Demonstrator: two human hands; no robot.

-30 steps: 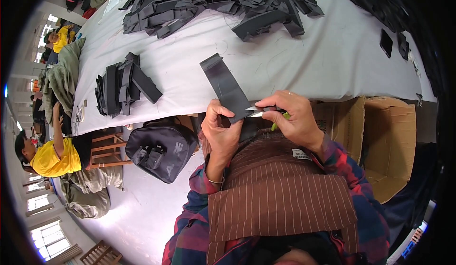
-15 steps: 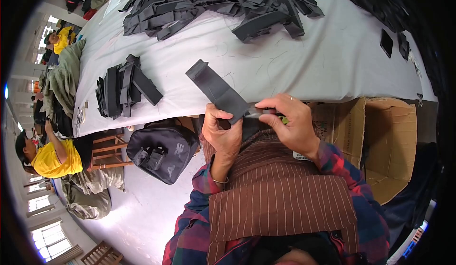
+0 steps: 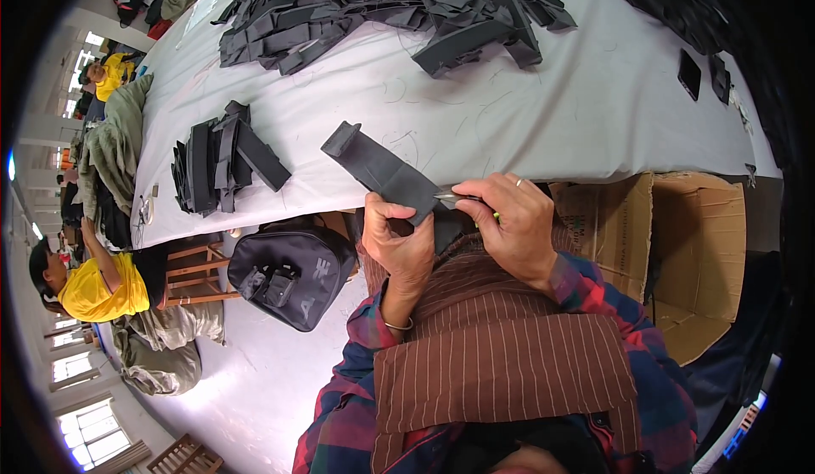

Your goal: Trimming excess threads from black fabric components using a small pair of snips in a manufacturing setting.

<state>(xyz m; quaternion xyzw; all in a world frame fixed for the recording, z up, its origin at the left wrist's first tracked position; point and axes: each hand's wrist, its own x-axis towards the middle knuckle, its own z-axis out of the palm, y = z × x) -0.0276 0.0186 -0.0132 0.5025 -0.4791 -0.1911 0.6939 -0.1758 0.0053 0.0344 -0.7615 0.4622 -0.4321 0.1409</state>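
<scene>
My left hand (image 3: 399,241) pinches a dark grey fabric strip (image 3: 382,168) by its near end, thumb on top. The strip slants away to the upper left over the table edge, and its far end is folded over. In my right hand (image 3: 514,228) is a pair of small thread snips (image 3: 463,196), partly hidden by the fingers. Their pointed metal tip is at the strip's right edge, close to my left thumb. A smaller pile of like strips (image 3: 222,160) lies on the table to the left.
A large heap of grey strips (image 3: 340,16) covers the far side of the white-covered table (image 3: 340,100). A phone (image 3: 689,75) lies at the right. Below the edge are a black bag (image 3: 293,274) and an open cardboard box (image 3: 696,262). People in yellow work at left.
The strip has tilted lower and to the left at its far end. My right hand has shifted slightly left and down, with the snips' tip now at the strip's edge.
</scene>
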